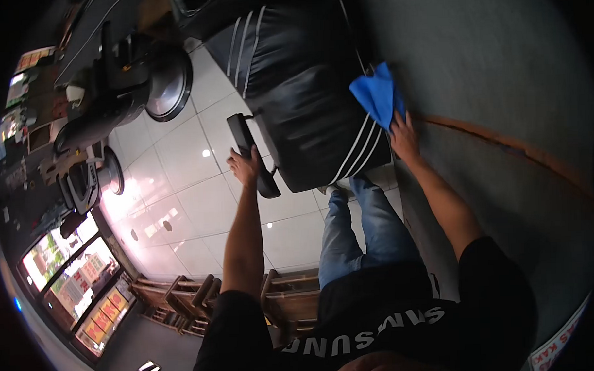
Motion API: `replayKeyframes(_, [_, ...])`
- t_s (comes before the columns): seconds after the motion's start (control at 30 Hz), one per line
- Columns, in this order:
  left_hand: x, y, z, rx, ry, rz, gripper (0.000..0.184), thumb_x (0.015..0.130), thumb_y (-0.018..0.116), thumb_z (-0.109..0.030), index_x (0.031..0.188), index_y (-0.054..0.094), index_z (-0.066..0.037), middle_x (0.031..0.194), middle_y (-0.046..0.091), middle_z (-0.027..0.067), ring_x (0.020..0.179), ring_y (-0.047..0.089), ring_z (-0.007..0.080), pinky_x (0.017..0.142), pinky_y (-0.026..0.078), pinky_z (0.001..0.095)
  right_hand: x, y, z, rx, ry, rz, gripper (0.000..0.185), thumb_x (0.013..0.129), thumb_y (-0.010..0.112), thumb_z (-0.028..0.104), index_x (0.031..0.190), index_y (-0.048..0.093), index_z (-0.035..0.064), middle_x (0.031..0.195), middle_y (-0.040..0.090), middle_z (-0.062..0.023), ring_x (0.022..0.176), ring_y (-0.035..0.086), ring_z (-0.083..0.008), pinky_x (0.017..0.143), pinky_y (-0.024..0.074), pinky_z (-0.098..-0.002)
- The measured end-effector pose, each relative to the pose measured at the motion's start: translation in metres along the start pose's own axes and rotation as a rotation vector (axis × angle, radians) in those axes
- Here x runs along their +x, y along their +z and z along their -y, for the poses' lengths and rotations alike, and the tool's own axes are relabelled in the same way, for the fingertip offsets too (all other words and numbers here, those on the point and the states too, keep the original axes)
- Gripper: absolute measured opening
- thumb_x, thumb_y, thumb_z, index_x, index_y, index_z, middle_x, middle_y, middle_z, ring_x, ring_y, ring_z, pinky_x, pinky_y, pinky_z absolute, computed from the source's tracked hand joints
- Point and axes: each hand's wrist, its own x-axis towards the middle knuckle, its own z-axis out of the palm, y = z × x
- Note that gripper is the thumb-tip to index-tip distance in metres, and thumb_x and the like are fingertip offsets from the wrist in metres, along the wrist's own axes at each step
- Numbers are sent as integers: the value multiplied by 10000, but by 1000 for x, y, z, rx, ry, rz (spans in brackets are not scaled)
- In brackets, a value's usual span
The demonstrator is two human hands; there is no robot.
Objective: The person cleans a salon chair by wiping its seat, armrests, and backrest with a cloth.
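A long black padded seat (307, 113) with white stripes stretches out in front of my legs. On its left side sticks out a black armrest (241, 132), and my left hand (245, 166) is closed over it. My right hand (403, 137) holds a blue cloth (377, 94) by its near end, at the right edge of the seat close to the grey wall. The cloth hangs bunched and partly folded over the seat's edge. Some of my right fingers are hidden behind it.
Salon-style chairs with a round metal base (169, 88) stand at the left. Wooden chairs (183, 297) are behind my left arm. The grey wall (496, 67) with an orange-brown strip (485, 134) runs close on the right. White tiles (192, 189) cover the floor.
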Motion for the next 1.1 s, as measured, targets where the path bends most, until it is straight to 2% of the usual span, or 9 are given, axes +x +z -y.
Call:
replayKeyframes(0.1, [37,6,-18,200,8,228,1011,840,731,-636,1494,298,3,1426,425,262,1313,495,463,1051,426,606,-80,-10,7,-14,-15,63,587,840,709,23,1405,598,138,1703,243,-26,1445,361,-523,1125,462,-540])
replayKeyframes(0.23, [37,19,-16,235,17,193,963,859,777,-537,1434,240,17,1359,453,249,1265,553,470,994,475,619,-101,-8,17,26,46,11,786,818,719,-1,1533,489,232,1708,236,-3,1455,351,-517,1132,457,-553])
replayKeyframes(0.27, [36,18,-14,180,17,223,972,857,786,-511,1441,222,24,1360,445,259,1260,552,480,1012,471,616,-88,-9,19,30,45,-27,845,828,720,14,1576,427,274,1708,242,-7,1446,367,-511,1125,458,-552])
replayKeyframes(0.47, [69,44,22,82,137,336,1071,853,801,-432,1441,82,100,1384,318,365,1291,471,555,1098,443,579,118,-8,22,53,3,-217,759,891,693,83,1566,430,310,1705,246,52,1402,436,-489,1098,474,-520])
replayKeyframes(0.57, [106,82,63,153,218,419,1124,846,798,-418,1402,18,169,1372,244,433,1318,386,592,1101,442,569,212,-7,8,87,176,65,472,968,599,280,1437,576,325,1663,345,54,1336,532,-367,1086,477,-498])
replayKeyframes(0.63, [108,82,62,163,205,431,1130,849,788,-428,1409,7,166,1374,251,428,1312,396,589,1092,445,576,222,12,-1,21,164,-7,505,955,629,242,1451,564,314,1668,337,26,1291,567,-365,1067,491,-486])
replayKeyframes(0.87, [88,68,42,75,87,384,1129,865,760,-451,1499,-17,65,1402,304,353,1280,493,574,1064,454,614,56,2,29,109,172,-301,728,911,650,-4,1558,448,262,1672,305,-117,1325,546,-435,1069,502,-505])
replayKeyframes(1.0, [81,48,25,-26,90,462,1135,875,782,-421,1383,-19,202,1323,260,451,1260,383,562,1082,422,580,-63,17,15,58,285,-254,719,901,656,-29,1547,454,213,1551,480,-173,1289,582,-414,1015,529,-461])
replayKeyframes(1.1, [81,48,24,-31,88,461,1119,877,781,-414,1377,-9,201,1321,254,449,1273,378,567,1080,431,579,-116,18,4,238,501,-148,470,1020,565,161,1488,525,167,1421,597,-191,1256,606,-409,977,526,-457])
